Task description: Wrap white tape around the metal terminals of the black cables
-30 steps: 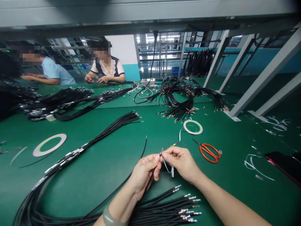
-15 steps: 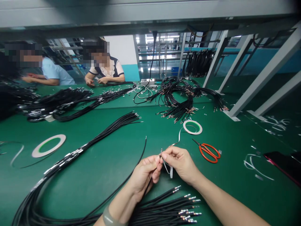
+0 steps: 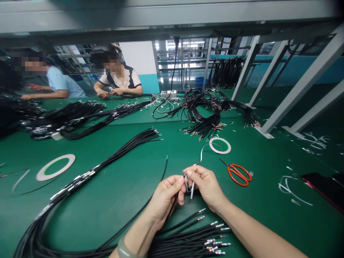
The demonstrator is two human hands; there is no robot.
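Observation:
My left hand point(image 3: 167, 196) is closed on a black cable near its tip, and the cable runs down behind the wrist. Against its fingertips, my right hand point(image 3: 205, 186) pinches a narrow white tape strip point(image 3: 192, 190) at the cable end. From the right hand the strip leads up to a tape roll point(image 3: 220, 146) with a green inner ring. Beneath my hands lies a bundle of black cables point(image 3: 185, 236) with metal terminals, looping round to the left. One single cable point(image 3: 160, 177) stands apart, left of my hands. The exact wrap of tape is hidden by my fingers.
Orange-handled scissors point(image 3: 239, 174) lie right of my hands. A second tape roll point(image 3: 56, 167) is at left. Coiled cables point(image 3: 204, 111) sit farther back, with metal posts point(image 3: 303, 80) at right. Two co-workers sit across the green table point(image 3: 113, 186); a dark phone-like object point(image 3: 322, 188) lies far right.
My fingertips have shifted slightly around the cable end, the right fingers now covering more of the tip. The hanging tape end has swung left. The cable bundle and scissors have stayed put.

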